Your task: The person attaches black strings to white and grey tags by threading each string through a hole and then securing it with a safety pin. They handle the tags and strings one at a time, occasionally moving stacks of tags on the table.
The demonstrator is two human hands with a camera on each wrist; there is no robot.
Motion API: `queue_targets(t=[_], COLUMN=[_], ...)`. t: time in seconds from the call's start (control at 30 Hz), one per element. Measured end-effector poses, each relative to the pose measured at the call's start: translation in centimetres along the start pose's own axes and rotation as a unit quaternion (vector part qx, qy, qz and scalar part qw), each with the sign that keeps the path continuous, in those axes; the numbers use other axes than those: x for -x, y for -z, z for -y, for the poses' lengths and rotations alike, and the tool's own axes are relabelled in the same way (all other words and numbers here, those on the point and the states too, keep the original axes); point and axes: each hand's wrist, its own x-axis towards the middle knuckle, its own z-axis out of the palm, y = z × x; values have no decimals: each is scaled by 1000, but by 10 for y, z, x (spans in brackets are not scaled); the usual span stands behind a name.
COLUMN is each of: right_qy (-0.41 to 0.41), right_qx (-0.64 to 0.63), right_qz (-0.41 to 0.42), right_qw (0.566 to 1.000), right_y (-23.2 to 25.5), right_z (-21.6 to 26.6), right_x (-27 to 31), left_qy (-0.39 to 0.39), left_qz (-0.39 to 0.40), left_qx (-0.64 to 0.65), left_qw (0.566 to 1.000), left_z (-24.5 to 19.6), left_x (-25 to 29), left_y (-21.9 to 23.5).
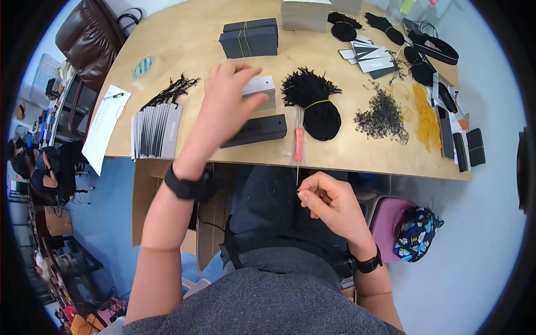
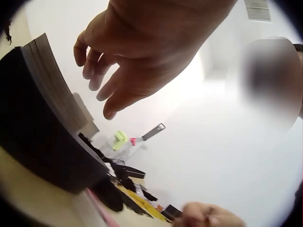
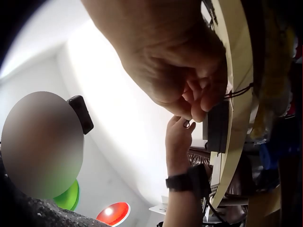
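My left hand (image 1: 226,103) hovers above the table with fingers loosely spread and nothing between them. Its thumb and fingertips overlap a stack of light grey tags (image 1: 261,89) in the head view. Just in front lies a stack of black tags (image 1: 268,127). My right hand (image 1: 335,204) is below the table edge, thumb and forefinger pinching something small; a small dark wire loop (image 3: 186,124) shows at these fingertips in the right wrist view. Beside them ends the thin metal shaft of a red-handled hook tool (image 1: 298,144), which lies over the table edge.
Fanned tags with black cords (image 1: 156,131) lie on the left. A banded bundle of black cords (image 1: 321,114), a heap of small black pins (image 1: 382,117) and yellow rubber bands (image 1: 426,120) lie to the right. Banded black tag stacks (image 1: 248,42) stand behind.
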Motion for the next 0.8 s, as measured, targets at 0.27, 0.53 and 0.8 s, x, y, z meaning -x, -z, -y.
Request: queue_targets(t=[0.27,0.53,0.8], right_qy=[21,22,23], right_qx=[40,33,19], right_qz=[-11,-10,-4], right_qw=[999,999,1000], right_y=[3,4,2], right_z=[-6,-4,-7], right_x=[11,9,15], left_qy=[133,10,59], left_qz=[131,131,145], left_qx=[57,21,44], left_qw=[981,991,987], left_z=[12,-37,-31], left_x=[-20,18,30], left_y=[14,25,11])
